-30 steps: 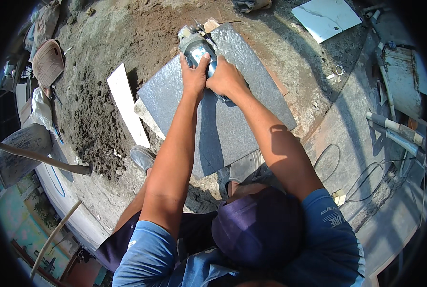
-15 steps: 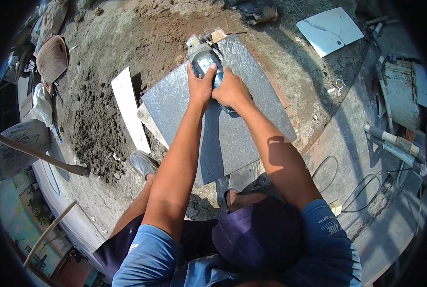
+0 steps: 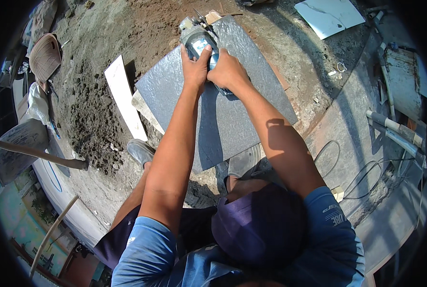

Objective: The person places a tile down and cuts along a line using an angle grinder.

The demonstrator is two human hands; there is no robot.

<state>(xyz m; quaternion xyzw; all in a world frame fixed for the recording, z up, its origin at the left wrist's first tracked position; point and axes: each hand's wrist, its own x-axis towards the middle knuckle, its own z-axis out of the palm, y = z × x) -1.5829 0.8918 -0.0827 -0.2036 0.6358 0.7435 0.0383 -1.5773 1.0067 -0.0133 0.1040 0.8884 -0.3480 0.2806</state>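
My left hand [image 3: 194, 69] is wrapped round the front of a blue-and-grey angle grinder [image 3: 199, 39], with the thumb across its top. Behind it, my right hand [image 3: 227, 71] grips the tool's rear part, fingers curled. The grinder is over a large dark grey, textured square tile [image 3: 165, 95], its disc near the tile's far edge. A pale block [image 3: 213, 17] shows under that edge, and another pale slab juts from beneath the left side. My sandalled feet are at the tile's near side.
A white tile strip [image 3: 125, 95] lies left, beside loose wet mortar [image 3: 96, 129]. A shovel handle [image 3: 36, 153] crosses a grey container. At right are a white marbled tile [image 3: 328, 19], coiled cords [image 3: 361, 182], pipes [image 3: 395, 131] and a rusty white metal box [image 3: 400, 83].
The scene slid down in the picture half a second ago and is higher again now. My hands stay on the grinder, which moved along with the view; any movement over the tile is too small to tell.
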